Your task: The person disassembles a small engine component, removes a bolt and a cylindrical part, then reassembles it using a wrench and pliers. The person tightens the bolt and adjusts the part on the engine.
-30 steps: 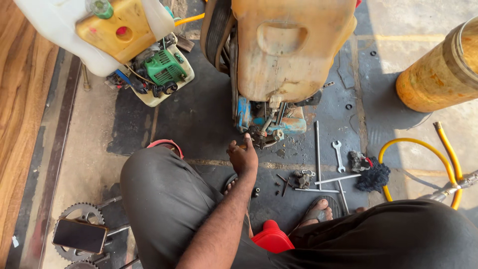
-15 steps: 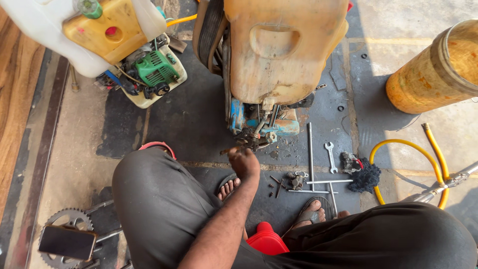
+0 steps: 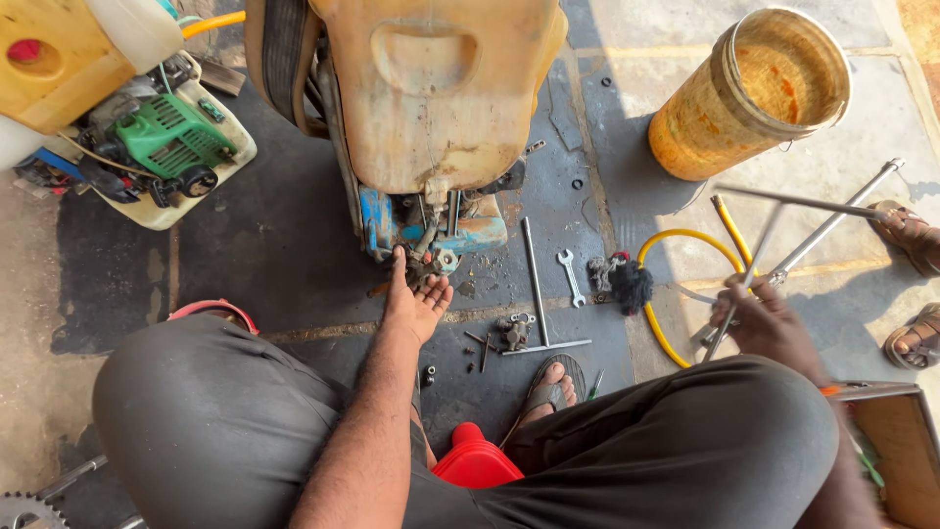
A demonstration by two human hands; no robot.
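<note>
- Left hand stretched forward between the knees, palm turned up, fingers spread and loose, fingertips touching the small metal engine part under the sprayer tank; nothing pinched, more a feeling or steadying touch than a grip.
- Tank stood upright on the floor straight ahead, its blue engine base turned toward the seated legs, probably so the underside fittings stay within arm's reach.
- Right hand out to the side above the right knee, fingers closed round the thin metal rods of a cross-shaped tool; tool raised off the floor, one arm slanting up to the right.
- Spanner, long steel rod and a scatter of small bolts and fittings laid flat just ahead of the sandalled foot, close together, seemingly parked where either hand could find them.
- Yellow hose curled beside a dark rag, near the tools but apart from them.
- Yellow bucket upright well off to the right, out of the working patch.
- Second sprayer with green engine tipped over at upper left, set aside.
- Red cap tucked between the thighs, close to the body.
- Another person's sandalled feet at the right edge, clear of the work.
</note>
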